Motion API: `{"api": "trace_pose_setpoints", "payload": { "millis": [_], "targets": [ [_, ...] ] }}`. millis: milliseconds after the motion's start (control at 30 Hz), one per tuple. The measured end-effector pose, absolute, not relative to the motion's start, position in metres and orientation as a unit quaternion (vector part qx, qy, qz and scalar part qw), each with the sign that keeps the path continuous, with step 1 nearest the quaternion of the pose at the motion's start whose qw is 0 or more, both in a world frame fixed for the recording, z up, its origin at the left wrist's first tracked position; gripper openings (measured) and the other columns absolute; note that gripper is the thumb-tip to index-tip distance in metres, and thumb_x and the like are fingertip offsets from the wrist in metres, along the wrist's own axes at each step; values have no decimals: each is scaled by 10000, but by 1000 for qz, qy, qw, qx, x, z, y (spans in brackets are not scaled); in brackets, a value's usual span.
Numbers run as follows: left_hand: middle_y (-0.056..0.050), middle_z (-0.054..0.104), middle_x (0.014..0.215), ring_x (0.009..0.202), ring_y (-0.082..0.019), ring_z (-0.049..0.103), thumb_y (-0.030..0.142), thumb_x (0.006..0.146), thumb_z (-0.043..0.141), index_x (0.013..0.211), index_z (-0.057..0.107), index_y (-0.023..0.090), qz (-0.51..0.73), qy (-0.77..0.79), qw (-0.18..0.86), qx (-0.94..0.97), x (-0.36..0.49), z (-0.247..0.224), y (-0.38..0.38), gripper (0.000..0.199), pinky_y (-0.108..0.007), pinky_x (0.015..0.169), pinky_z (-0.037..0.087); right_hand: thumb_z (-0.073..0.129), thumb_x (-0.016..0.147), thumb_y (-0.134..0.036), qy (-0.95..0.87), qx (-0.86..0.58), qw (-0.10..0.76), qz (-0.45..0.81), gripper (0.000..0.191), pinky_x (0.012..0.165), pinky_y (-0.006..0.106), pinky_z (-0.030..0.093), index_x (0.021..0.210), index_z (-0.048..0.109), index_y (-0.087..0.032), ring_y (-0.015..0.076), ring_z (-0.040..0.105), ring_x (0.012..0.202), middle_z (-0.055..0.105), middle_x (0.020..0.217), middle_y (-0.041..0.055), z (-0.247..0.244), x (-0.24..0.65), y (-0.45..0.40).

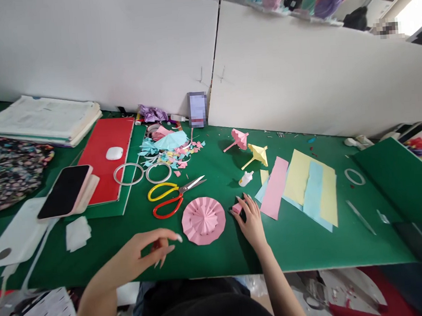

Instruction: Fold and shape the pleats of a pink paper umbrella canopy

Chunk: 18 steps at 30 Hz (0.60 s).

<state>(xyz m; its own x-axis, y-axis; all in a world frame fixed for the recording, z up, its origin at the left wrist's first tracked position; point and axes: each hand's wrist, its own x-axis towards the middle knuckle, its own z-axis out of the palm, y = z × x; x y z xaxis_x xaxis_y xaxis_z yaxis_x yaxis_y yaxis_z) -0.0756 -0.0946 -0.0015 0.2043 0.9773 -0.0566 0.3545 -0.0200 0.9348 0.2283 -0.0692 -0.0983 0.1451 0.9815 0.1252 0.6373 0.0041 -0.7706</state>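
A round pleated pink paper disc [216, 227] lies on the green table, with a smaller pleated cone at its middle. My left hand [145, 251] hovers just left of it, holding nothing, index finger stretched out and the other fingers loosely bent. To the disc's right, my right hand [250, 222] has its thumb and fingers around a small folded piece of pink paper [237, 207] on the table. Scissors [173, 194] with one yellow and one red handle lie open above the disc. A small white bottle [246, 178] is just beyond my right hand.
Two small paper umbrellas, pink [240, 139] and yellow [258, 155], lie farther back. Coloured paper sheets [292, 186] are on the right, near a craft knife [360, 217]. Paper scraps [170, 146], a red folder [102, 156] and a phone [66, 191] are left. A white partition [146, 52] borders the back.
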Motion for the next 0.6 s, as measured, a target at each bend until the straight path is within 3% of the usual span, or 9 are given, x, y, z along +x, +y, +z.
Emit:
{"api": "trace_pose_setpoints", "payload": {
  "millis": [67, 133, 233, 333, 433, 600],
  "targets": [
    [38, 448, 389, 307, -95, 389, 610, 697, 543, 692, 695, 249, 411, 532, 379, 635, -80, 9, -91, 391, -217, 383, 333, 586, 803, -503, -576, -655, 412, 263, 464, 1128, 513, 184, 1153, 631, -201, 294, 345, 1337, 484, 1377, 125, -97, 227, -68],
    [40, 440, 388, 313, -91, 392, 627, 692, 522, 660, 700, 247, 434, 532, 356, 634, -89, 21, -70, 421, -211, 394, 346, 594, 797, -499, -556, -648, 441, 277, 466, 1107, 508, 246, 1128, 642, -174, 301, 392, 1306, 513, 1343, 151, -92, 226, -67],
    [-17, 615, 588, 526, -164, 591, 505, 688, 623, 889, 719, 212, 279, 497, 498, 653, -98, 42, -16, 368, -250, 536, 458, 518, 843, -507, -513, -628, 490, 321, 458, 1021, 475, 395, 1110, 640, -155, 283, 538, 1179, 604, 1234, 162, -83, 223, -62],
    [-15, 622, 733, 681, -165, 622, 464, 841, 493, 1052, 611, 228, 252, 487, 468, 693, -74, 52, 28, 338, -246, 619, 472, 412, 892, -510, -461, -604, 528, 379, 454, 854, 412, 531, 1024, 667, -159, 264, 651, 1015, 670, 1137, 147, -73, 219, -56],
    [3, 614, 696, 615, -158, 616, 503, 910, 332, 1137, 527, 222, 112, 436, 424, 786, -18, 37, 33, 411, -246, 577, 467, 461, 873, -496, -422, -590, 557, 405, 414, 840, 397, 539, 943, 681, -152, 261, 672, 971, 712, 1034, 139, -65, 214, -49],
    [-95, 589, 1017, 817, -226, 630, 472, 860, 478, 1407, 302, 197, 88, 422, 354, 830, 45, -10, 11, 637, -308, 667, 484, 453, 886, -459, -403, -579, 576, 413, 370, 862, 380, 522, 944, 666, -161, 240, 665, 979, 716, 1012, 119, -60, 205, -38]
  ]
}}
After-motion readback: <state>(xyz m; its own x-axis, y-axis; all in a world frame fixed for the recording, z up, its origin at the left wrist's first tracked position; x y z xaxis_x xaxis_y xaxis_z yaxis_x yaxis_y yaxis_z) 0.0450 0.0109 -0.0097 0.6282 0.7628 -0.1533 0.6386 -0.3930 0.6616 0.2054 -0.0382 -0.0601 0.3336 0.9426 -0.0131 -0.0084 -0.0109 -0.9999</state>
